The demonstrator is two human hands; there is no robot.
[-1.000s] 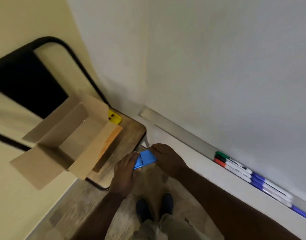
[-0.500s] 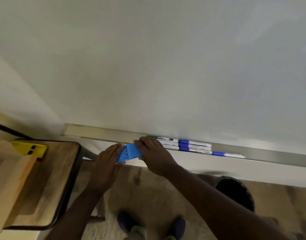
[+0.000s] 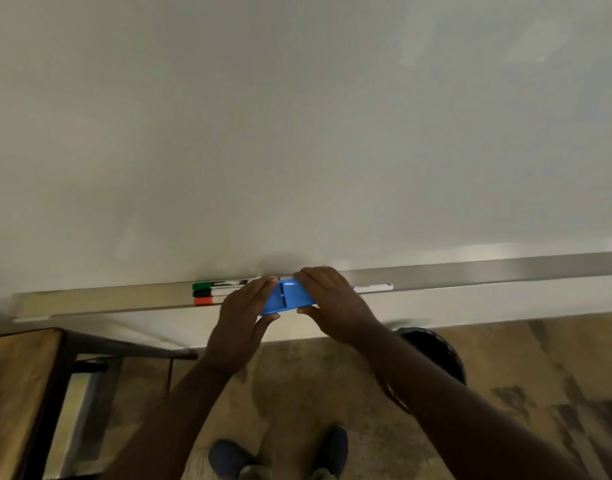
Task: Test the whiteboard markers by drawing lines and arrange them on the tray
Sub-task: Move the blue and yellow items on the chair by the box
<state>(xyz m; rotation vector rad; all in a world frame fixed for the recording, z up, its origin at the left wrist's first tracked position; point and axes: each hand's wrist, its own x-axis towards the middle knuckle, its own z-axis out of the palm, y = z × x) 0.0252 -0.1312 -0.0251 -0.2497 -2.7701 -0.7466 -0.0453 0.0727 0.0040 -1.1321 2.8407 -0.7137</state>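
Holding: both hands keep a blue plastic piece (image 3: 288, 296) level over the front edge of the tray (image 3: 100, 299); whether it is an eraser or a holder cannot be told.
Left hand (image 3: 244, 315): fingers (image 3: 259, 289) curled over the top edge of the blue piece, thumb under its lower left corner, so clamped on it.
Right hand (image 3: 327, 301): fingers arched over the piece's right end, thumb pressing its lower edge; also clamped on it.
Markers: a green marker (image 3: 221, 284), a black marker (image 3: 216, 292) and a red marker (image 3: 209, 301) lie side by side in the tray, just left of the left fingers, their far ends hidden behind that hand; a white marker end (image 3: 373, 288) shows just right of the right fingers.
Whiteboard (image 3: 297, 133): rises directly beyond the fingertips; no drawn lines are visible on it.
Step, as a guess: setting the blue piece down at the tray, with marker testing not visibly begun.
Risk: the piece sits right over the markers' hidden ends, so lowering it could nudge them along or off the narrow ledge.
Risk: if it catches only the ledge's lip, it may tip forward when the fingers let go.
Nearby: a wooden table (image 3: 17, 393) well left of the left hand; a dark round bin (image 3: 436, 351) on the floor below the right forearm.
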